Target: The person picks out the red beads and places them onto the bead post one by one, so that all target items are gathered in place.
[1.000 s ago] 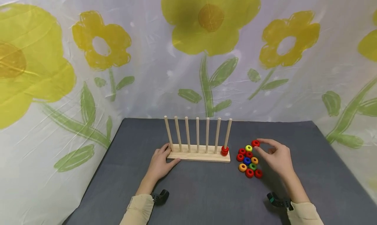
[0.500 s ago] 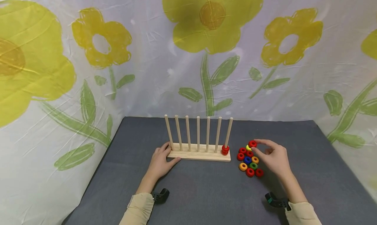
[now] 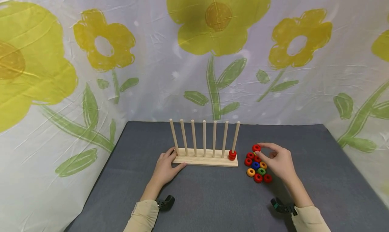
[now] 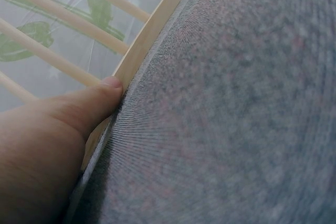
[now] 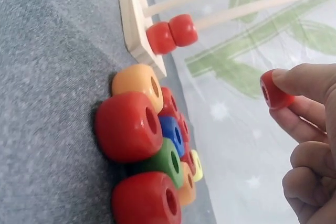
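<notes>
My left hand (image 3: pixel 165 169) holds the left end of a wooden peg stand (image 3: pixel 204 161), its thumb on the front edge in the left wrist view. Several upright pegs rise from the base. On the rightmost peg sit two red beads (image 3: pixel 232 155). Between thumb and fingers, my right hand (image 3: pixel 281 162) pinches a red bead (image 5: pixel 274 90), raised above the back of the bead group and right of the stand. Below it lie loose beads: blue (image 3: pixel 255 165), green (image 3: pixel 261 171), orange (image 3: pixel 250 172), red (image 3: pixel 258 178) and a yellow one (image 5: pixel 197 165), mostly hidden in the head view.
A dark grey cloth covers the table (image 3: pixel 212 201). A pale curtain (image 3: pixel 152 56) with painted yellow flowers stands along the back and sides. Each wrist wears a black strap device, such as the left strap (image 3: pixel 165 202).
My right hand has moved left with the red bead, toward the stand, passing over the yellow bead. The left hand has stayed in place on the stand.
</notes>
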`<state>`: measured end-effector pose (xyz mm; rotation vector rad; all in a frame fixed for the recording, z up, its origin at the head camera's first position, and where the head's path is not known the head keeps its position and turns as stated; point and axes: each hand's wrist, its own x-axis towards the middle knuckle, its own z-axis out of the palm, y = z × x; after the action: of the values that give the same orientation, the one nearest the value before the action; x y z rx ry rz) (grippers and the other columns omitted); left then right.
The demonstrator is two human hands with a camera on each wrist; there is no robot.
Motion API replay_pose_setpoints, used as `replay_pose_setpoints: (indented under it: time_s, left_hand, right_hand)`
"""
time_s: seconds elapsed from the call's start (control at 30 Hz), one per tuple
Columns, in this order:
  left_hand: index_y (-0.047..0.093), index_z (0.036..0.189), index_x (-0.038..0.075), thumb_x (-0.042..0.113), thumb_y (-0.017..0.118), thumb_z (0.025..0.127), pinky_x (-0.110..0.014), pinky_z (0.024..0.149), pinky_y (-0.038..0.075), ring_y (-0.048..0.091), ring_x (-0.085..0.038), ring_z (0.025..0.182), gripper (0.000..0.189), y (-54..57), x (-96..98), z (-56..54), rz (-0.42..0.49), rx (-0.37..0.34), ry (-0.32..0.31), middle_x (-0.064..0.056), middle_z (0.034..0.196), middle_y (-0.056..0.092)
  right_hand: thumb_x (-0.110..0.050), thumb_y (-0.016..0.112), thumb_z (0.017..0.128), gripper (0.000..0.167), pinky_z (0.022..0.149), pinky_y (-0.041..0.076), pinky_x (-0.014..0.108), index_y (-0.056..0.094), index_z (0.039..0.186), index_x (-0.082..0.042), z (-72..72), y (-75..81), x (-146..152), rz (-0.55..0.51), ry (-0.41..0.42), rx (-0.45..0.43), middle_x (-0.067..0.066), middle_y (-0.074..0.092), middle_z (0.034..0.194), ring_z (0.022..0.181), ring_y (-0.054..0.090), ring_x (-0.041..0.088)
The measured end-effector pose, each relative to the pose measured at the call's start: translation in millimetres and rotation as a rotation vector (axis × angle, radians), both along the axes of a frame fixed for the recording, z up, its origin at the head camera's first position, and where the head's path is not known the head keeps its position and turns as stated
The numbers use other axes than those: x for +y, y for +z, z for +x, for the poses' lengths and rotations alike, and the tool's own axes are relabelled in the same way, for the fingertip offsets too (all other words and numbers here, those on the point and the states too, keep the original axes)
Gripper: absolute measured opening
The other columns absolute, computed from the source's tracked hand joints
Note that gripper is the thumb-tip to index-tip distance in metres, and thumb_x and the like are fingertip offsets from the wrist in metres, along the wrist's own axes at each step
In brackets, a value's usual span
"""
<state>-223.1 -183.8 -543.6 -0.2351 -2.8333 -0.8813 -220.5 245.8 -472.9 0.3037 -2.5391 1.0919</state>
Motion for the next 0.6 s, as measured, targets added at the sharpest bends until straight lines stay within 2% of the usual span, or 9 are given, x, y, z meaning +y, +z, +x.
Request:
replay_pose_setpoints:
  time_s: [0.03,0.17,0.27,0.4,0.5,0.6]
  left_hand:
    - [0.056,0.154,0.005,0.043,0.079,0.096,-0.062,0.109,0.044,0.05,-0.042,0.133,0.073,-0.1,0.1,0.0,-0.001,-0.001,0.001,-0.019,0.162,0.047]
    - [0.055,0.155,0.005,0.043,0.079,0.096,-0.062,0.109,0.044,0.05,-0.043,0.133,0.074,-0.2,0.2,-0.2,0.0,-0.003,0.001,-0.019,0.162,0.047]
    - [0.055,0.155,0.004,0.044,0.079,0.096,-0.062,0.109,0.044,0.051,-0.043,0.133,0.074,-0.7,0.0,-0.5,-0.001,-0.002,0.0,-0.019,0.162,0.047]
    - [0.056,0.155,0.005,0.044,0.079,0.096,-0.062,0.109,0.044,0.051,-0.042,0.133,0.075,-1.4,-0.2,-1.1,-0.006,-0.003,0.004,-0.018,0.162,0.047]
    - [0.056,0.154,0.004,0.044,0.08,0.096,-0.062,0.108,0.045,0.051,-0.042,0.132,0.075,-2.4,-0.2,-1.3,-0.006,-0.001,0.005,-0.018,0.162,0.048]
    - [0.055,0.155,0.005,0.044,0.08,0.095,-0.061,0.109,0.045,0.051,-0.042,0.133,0.076,-3.1,-0.3,-1.4,-0.005,-0.006,0.005,-0.018,0.162,0.047]
  right_hand:
    - [-0.018,0.085,0.093,0.029,0.04,0.025,0.026,0.08,0.121,-0.013,-0.5,0.6,-1,0.0,0.004,0.003,-0.003,0.056,0.064,0.041,0.021,0.002]
    - [-0.018,0.085,0.093,0.029,0.041,0.026,0.027,0.08,0.121,-0.013,-2.4,3.5,-4,-0.007,0.015,0.001,-0.002,0.055,0.065,0.041,0.022,0.003]
    - [-0.019,0.085,0.093,0.029,0.04,0.026,0.027,0.079,0.122,-0.013,-3.1,5.4,-6,-0.016,0.021,-0.009,-0.004,0.037,0.053,0.041,0.023,0.005]
    - [-0.02,0.085,0.093,0.03,0.04,0.026,0.028,0.079,0.121,-0.013,-4.4,6.9,-9,-0.024,0.03,-0.01,-0.008,0.031,0.051,0.041,0.023,0.006]
    - [-0.019,0.085,0.093,0.03,0.04,0.026,0.028,0.079,0.121,-0.013,-6.2,7.5,-11,-0.023,0.032,-0.003,-0.005,0.034,0.053,0.041,0.022,0.005]
    - [-0.017,0.086,0.092,0.03,0.04,0.026,0.028,0.079,0.121,-0.013,-7.8,8.7,-13,-0.022,0.039,0.01,0.0,0.046,0.06,0.041,0.022,0.004]
